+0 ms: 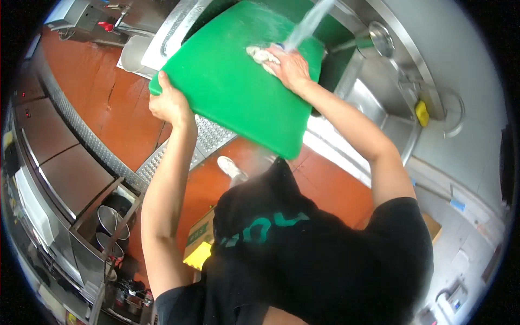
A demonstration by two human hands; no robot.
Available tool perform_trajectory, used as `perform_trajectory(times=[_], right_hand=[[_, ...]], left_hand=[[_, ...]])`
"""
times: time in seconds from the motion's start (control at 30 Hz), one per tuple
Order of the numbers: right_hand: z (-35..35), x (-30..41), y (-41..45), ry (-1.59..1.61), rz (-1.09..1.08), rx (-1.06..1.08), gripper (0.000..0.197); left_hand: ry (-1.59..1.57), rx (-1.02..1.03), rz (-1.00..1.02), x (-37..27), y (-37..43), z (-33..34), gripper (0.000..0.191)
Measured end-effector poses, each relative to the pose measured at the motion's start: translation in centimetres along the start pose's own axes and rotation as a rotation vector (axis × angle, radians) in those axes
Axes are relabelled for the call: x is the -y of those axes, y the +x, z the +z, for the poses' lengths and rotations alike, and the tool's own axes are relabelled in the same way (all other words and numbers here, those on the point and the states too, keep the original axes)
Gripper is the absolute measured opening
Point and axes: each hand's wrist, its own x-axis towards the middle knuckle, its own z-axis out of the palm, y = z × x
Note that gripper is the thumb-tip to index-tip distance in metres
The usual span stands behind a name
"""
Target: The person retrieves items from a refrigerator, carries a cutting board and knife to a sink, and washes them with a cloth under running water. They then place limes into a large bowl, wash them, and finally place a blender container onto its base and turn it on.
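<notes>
A large green cutting board [239, 89] lies tilted over the stainless steel sink, its near corner close to my body. My left hand [168, 99] grips the board's left corner, thumb on top and fingers underneath. On the board's upper right part, my right hand [289, 67] presses a crumpled whitish cloth [262, 55] against the surface. A stream of water [310, 24] falls from the top of the view onto the board beside my right hand. The water's outlet is out of view.
To the right are a steel sink basin [363, 101] and a yellow sponge [422, 113] by the wall. A white bucket [136, 55] stands at the upper left. A perforated metal step [211, 134] lies below the board. Metal pots [109, 221] sit on a lower-left shelf, near a cardboard box [199, 235].
</notes>
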Motion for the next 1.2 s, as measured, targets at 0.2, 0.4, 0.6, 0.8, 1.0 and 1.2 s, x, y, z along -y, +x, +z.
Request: perform_trajectory(times=[0.2,0.4,0.6,0.8,1.0,1.2], right_hand=[[6.3,-10.1,16.9,-0.288,0.157,-0.243,0.032],[3.0,-4.8,11.9,-0.088,-0.246,-0.022,0.038],[0.8,4.9,2.7,0.312,-0.385,-0.153,0.042],[4.5,-2.6,12.0,0.214,-0.513,-0.163,0.048],[7.5,-8.6,23.8,-0.205,-0.348,-0.249,0.03],[5.5,-11.3,21.4,-0.33,-0.047,0.036,0.028]], left_hand=[[-0.151,0.063,0.124,-0.4,0.6,1.0,0.038],[-0.008,-0.059,0.098,-0.2,0.9,0.1,0.045],[0.082,-0.088,0.069,-1.0,0.7,0.7,0.043],[0.006,-0.022,0.017,-1.2,0.3,0.5,0.039],[-0.038,-0.011,0.07,0.0,1.3,0.5,0.043],[0.189,-0.082,0.033,-1.1,1.3,0.2,0.048]])
